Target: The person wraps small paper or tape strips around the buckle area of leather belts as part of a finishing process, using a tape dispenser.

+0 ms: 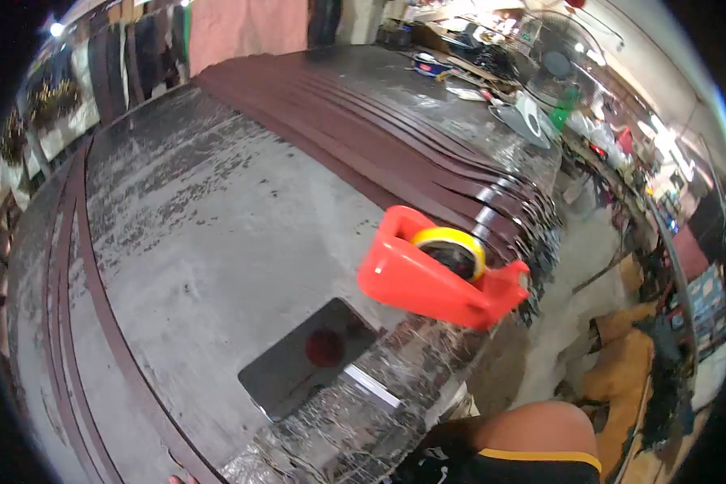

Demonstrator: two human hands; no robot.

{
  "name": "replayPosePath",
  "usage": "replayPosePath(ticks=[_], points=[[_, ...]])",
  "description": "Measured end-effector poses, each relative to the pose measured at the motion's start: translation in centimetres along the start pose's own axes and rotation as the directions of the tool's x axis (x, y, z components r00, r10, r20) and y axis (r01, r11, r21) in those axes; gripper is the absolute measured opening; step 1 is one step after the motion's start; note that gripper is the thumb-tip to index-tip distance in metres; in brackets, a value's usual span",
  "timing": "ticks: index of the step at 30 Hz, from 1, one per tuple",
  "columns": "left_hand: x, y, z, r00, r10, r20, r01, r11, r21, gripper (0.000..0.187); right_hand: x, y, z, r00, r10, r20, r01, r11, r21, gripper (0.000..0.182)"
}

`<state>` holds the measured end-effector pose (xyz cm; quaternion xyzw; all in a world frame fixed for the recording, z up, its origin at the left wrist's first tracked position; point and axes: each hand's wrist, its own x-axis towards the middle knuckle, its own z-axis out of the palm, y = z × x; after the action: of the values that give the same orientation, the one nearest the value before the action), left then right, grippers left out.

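As fingertips (175, 480) (cropped) show, brown strip (131, 365) alongside, tape dispenser (407, 277), phone (294, 367).

Blk shorts (532, 473) w/ yel. trim (540, 456), wht marks (441, 469); knee (540, 427) bare.

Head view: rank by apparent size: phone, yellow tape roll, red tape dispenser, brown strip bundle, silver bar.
Largest to smallest, as seen:
1. brown strip bundle
2. red tape dispenser
3. phone
4. yellow tape roll
5. silver bar
Wide-angle distortion and nearness leave true sizes unsure.
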<state>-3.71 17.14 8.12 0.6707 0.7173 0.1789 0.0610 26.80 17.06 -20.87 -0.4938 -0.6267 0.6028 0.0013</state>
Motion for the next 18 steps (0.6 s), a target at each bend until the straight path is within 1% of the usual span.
replayPosePath(ticks=[5, 8, 9, 10, 11, 12, 13, 14, 16, 17, 18], points=[[-1.0, -0.6, 0.6, 0.995, 0.061, -0.073, -0.063, 0.998, -0.023, 0.057, 2.4, 3.7, 3.5, 0.981, 0.025, -0.190, -0.059, 0.983, -0.175, 0.033], [-1.4, 0.7, -0.1, 0.992, 0.021, -0.128, -0.030, 0.997, -0.068, 0.052, 2.5, 4.4, 5.3, 0.958, -0.006, -0.286, -0.068, 0.966, -0.248, 0.033], [-1.5, 0.3, 0.3, 0.984, 0.035, -0.175, -0.051, 0.995, -0.089, 0.051, 2.5, 4.8, 5.7, 0.944, -0.028, -0.328, -0.065, 0.961, -0.269, 0.033], [-1.4, 0.4, 0.5, 0.962, 0.081, -0.262, -0.106, 0.991, -0.081, 0.034, 2.5, 5.5, 6.1, 0.921, -0.060, -0.384, -0.058, 0.956, -0.287, 0.033], [-1.4, -3.8, 3.7, 0.964, 0.027, -0.263, -0.101, 0.957, -0.273, 0.054, 2.4, 6.3, 6.5, 0.893, -0.089, -0.441, -0.055, 0.951, -0.303, 0.034], [-1.5, -2.0, 3.4, 0.949, -0.075, -0.307, -0.040, 0.935, -0.351, 0.053, 2.2, 7.2, 6.4, 0.867, -0.127, -0.481, -0.037, 0.948, -0.317, 0.034], [-1.6, -1.9, 3.0, 0.959, -0.120, -0.255, 0.008, 0.916, -0.401, 0.054, -0.6, 3.5, 3.4, 0.963, -0.112, -0.244, 0.002, 0.911, -0.412, 0.035], [-1.7, -1.8, 3.1, 0.954, -0.175, -0.245, 0.063, 0.911, -0.407, 0.056, -1.7, 2.1, 3.1, 0.942, -0.134, -0.307, 0.003, 0.920, -0.393, 0.032], [-1.6, -1.3, 2.5, 0.941, -0.116, -0.319, -0.006, 0.933, -0.359, 0.058, -2.2, 2.7, 2.9, 0.895, -0.249, -0.370, 0.105, 0.924, -0.366, 0.030], [-1.8, -0.9, 1.9, 0.947, -0.133, -0.294, 0.039, 0.952, -0.304, 0.061, -2.8, 2.1, 2.8, 0.892, -0.241, -0.383, 0.093, 0.925, -0.368, 0.028], [-1.5, -1.9, 1.9, 0.958, -0.074, -0.277, 0.001, 0.967, -0.254, 0.067, -3.7, 0.6, 2.5, 0.882, -0.233, -0.409, 0.075, 0.927, -0.368, 0.029]])
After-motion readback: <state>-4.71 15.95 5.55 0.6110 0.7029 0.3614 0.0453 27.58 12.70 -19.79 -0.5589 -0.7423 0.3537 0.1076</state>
